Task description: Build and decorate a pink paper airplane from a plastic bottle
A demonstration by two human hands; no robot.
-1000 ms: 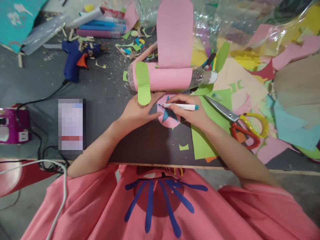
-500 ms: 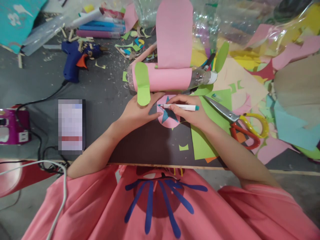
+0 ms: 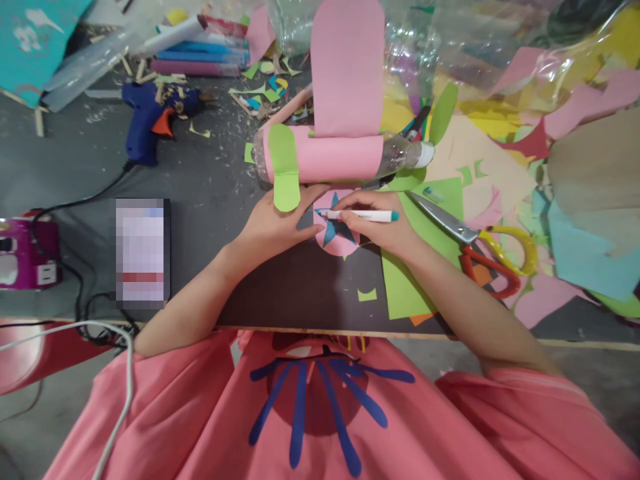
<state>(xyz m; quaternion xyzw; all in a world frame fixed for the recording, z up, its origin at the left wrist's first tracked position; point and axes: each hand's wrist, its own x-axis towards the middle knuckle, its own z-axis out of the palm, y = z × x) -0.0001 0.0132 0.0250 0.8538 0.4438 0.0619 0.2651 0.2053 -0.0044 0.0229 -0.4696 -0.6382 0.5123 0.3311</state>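
Note:
A white felt-tip marker [image 3: 375, 215] with a teal end is pinched in my right hand [image 3: 383, 217]. Its tip touches a blue star [image 3: 331, 230] on a pink paper disc [image 3: 345, 249] that lies on the table. My left hand [image 3: 280, 217] rests flat at the disc's left side, thumb and forefinger spread at its edge. Just beyond both hands lies a plastic bottle wrapped in pink paper [image 3: 340, 159]. A tall pink paper piece [image 3: 349, 67] stands out behind it, and a green paper strip [image 3: 284, 160] hangs over its left end, partly above my left hand.
Scissors [image 3: 465, 230] with yellow and red handles lie right of my right hand, partly over green paper [image 3: 415, 287]. A blue glue gun [image 3: 143, 127] and a phone [image 3: 141, 253] lie left. Markers [image 3: 200, 60] and paper scraps [image 3: 270, 90] cover the back.
The marker's tip has shifted very slightly to the right on the star. Both hands otherwise stay in place.

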